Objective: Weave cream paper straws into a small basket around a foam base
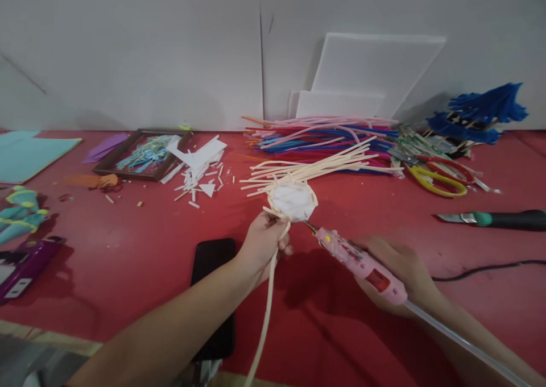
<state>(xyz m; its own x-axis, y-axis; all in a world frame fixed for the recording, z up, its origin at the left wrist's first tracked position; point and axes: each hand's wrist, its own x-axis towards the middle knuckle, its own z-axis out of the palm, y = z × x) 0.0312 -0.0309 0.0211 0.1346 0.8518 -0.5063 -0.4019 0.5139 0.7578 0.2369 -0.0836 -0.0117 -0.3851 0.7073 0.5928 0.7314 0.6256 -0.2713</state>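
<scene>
My left hand [264,242] pinches the lower left edge of a small round white piece [293,201] rimmed with cream pipe cleaner. From its fingers a long cream pipe cleaner [269,302] hangs down toward the table's front. My right hand [394,270] is wrapped round a pink hot glue gun [362,265], with a clear glue stick [460,341] coming out of its back. The nozzle points at the lower right edge of the round piece, very close to it; I cannot tell whether they touch.
Behind lie cream pipe cleaners [315,168] and a coloured bundle [324,134]. Scissors [439,179], a utility knife [512,219] and a black cord [486,267] are at right. A phone [213,262] lies under my left forearm. White scraps [198,168] and a frame [156,174] stand left on the red table [149,250].
</scene>
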